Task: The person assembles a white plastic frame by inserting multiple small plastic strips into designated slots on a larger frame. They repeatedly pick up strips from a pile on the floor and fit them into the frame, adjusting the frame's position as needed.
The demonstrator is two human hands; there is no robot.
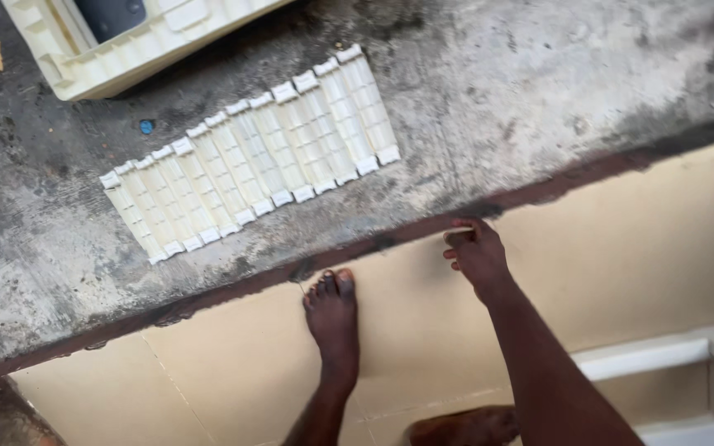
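My right hand [479, 254] reaches from the lower right to the dark edge where the grey concrete ledge [539, 91] meets the cream floor [621, 248]. Its fingers are curled around a small pale flat piece [457, 236] pressed against that edge. My bare foot [334, 322] stands on the cream floor just left of the hand, toes near the ledge. My left hand is out of view.
A row of several cream ribbed plastic strips [249, 157] lies side by side on the concrete. A cream plastic moulded tray [126, 49] sits at the top left, with a small blue cap [146, 126] near it. A white frame [687, 355] stands at the lower right.
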